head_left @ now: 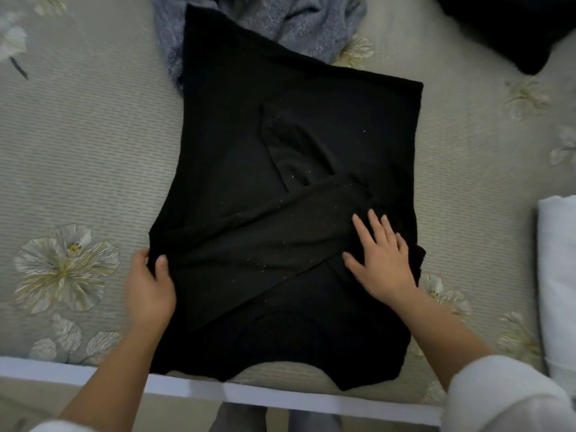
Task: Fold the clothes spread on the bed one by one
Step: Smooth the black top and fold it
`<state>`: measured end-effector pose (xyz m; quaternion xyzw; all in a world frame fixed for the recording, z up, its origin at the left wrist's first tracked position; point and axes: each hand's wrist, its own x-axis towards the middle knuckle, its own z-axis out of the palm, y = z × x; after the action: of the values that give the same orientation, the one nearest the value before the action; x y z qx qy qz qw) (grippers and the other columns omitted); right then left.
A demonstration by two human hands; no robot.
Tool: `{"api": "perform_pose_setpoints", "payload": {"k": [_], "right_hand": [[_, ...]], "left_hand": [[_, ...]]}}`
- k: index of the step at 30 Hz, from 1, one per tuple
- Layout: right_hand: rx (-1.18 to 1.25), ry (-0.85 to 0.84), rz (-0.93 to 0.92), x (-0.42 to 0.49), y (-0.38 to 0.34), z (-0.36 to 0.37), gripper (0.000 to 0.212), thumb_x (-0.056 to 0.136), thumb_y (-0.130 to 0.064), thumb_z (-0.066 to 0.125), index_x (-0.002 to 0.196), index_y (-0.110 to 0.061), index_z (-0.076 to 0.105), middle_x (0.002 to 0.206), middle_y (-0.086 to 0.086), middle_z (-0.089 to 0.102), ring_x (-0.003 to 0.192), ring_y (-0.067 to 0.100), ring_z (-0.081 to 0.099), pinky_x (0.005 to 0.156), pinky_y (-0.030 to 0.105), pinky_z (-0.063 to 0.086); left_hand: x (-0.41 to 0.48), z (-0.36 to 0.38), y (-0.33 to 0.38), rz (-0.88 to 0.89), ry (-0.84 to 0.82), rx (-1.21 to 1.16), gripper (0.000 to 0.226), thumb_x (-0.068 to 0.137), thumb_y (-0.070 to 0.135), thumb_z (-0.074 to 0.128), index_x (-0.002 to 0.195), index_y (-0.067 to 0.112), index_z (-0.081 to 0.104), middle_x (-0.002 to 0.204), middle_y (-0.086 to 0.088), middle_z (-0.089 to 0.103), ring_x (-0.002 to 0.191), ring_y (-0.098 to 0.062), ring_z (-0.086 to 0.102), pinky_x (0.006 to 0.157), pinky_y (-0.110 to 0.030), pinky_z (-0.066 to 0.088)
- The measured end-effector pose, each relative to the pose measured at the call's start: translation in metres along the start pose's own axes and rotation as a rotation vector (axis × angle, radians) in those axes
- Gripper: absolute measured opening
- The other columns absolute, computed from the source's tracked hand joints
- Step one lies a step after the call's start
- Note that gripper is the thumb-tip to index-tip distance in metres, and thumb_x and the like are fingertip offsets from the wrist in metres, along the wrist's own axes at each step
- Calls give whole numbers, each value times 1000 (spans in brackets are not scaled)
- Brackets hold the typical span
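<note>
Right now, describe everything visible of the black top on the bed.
The black fabric top lies flat on the floral bedspread, neckline toward the near edge, sleeves folded across its body, dotted with lint. The left hand pinches its left edge; the right hand presses on a sleeve. Its far corner overlaps a grey knit garment.

The black top (296,182) I am folding is a soft, matt cloth, dusted all over with pale specks of lint. My bedspread (87,135) is a pale woven fabric with a fine ribbed texture, and its flowers (62,269) carry thin gold lines with a slight sheen. The grey sweater (305,23) is a fuzzy, loose knit. The folded white cloth (558,275) looks smooth. My sleeve (505,397) is white and fleecy. The bed's white edge (187,386) is smooth and plain.
</note>
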<state>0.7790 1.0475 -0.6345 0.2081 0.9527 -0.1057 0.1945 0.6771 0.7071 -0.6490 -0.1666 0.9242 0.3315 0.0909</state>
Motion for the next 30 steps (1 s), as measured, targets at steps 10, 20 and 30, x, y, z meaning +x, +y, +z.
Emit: {"api": "perform_pose_setpoints", "payload": {"k": [10, 20, 30], "right_hand": [[-168, -54, -132, -103, -6, 46, 68, 94, -52, 38, 151, -35, 5, 162, -2, -1, 145, 19, -16, 116, 40, -10], [-110, -76, 28, -149, 5, 60, 61, 98, -49, 33, 152, -34, 8, 161, -8, -3, 142, 9, -19, 116, 39, -13], [-149, 71, 20, -195, 21, 70, 98, 66, 8, 68, 151, -16, 25, 157, 5, 23, 145, 23, 20, 114, 48, 16]], "left_hand": [[-31, -22, -9, 540, -118, 335, 54, 96, 26, 47, 145, 8, 33, 148, -25, 29, 138, -39, 25, 111, -51, 23], [-16, -18, -44, 476, -450, 567, 61, 99, 48, 23, 152, 31, -2, 160, 0, -16, 146, -19, -18, 118, -46, -2], [-70, -56, -73, 963, -641, 556, 73, 83, 41, 35, 151, 19, 20, 160, 3, 9, 148, -12, -6, 119, -37, -2]]}}
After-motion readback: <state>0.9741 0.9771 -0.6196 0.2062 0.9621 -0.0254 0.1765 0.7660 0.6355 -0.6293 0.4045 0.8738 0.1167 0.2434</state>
